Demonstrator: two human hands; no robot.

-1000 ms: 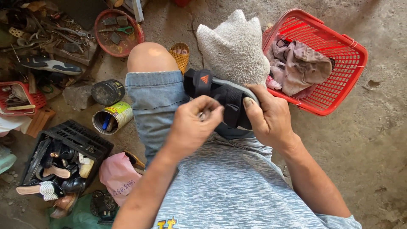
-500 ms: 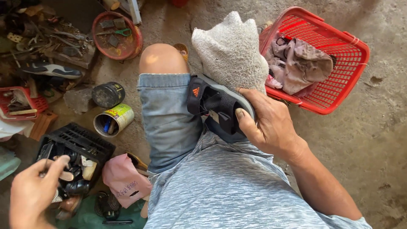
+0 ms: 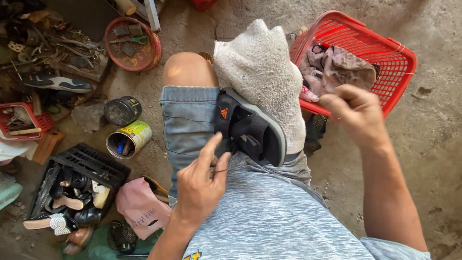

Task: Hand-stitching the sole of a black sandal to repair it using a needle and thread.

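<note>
Head view: a black sandal (image 3: pixel 250 130) with a grey sole edge is seen lying across the lap, propped between the denim-clad left thigh (image 3: pixel 185 123) and a grey towel (image 3: pixel 262 72) draped over the other knee. Its long axis runs diagonally, from upper left near the knee to lower right toward the belly, sole edge turned to the right.

The left hand (image 3: pixel 199 185) is held just below and left of the sandal, fingertips almost touching its near strap. Thumb and forefinger are pinched together on something thin and dark, probably a needle or a thread end; which one cannot be told. The right hand (image 3: pixel 356 113) is raised well apart to the right, over the rim of a red plastic basket (image 3: pixel 385 53), fingers curled shut with thumb against forefinger, as if a thread were gripped; no thread is clearly visible. The left hand is much the nearer of the two.

Noted further out: a pinkish cloth (image 3: pixel 337 67) in the basket; an open tin can (image 3: pixel 127 139) on the concrete floor; a black crate (image 3: pixel 72 188) of footwear; a round red tray (image 3: pixel 132 43) of tools.
</note>
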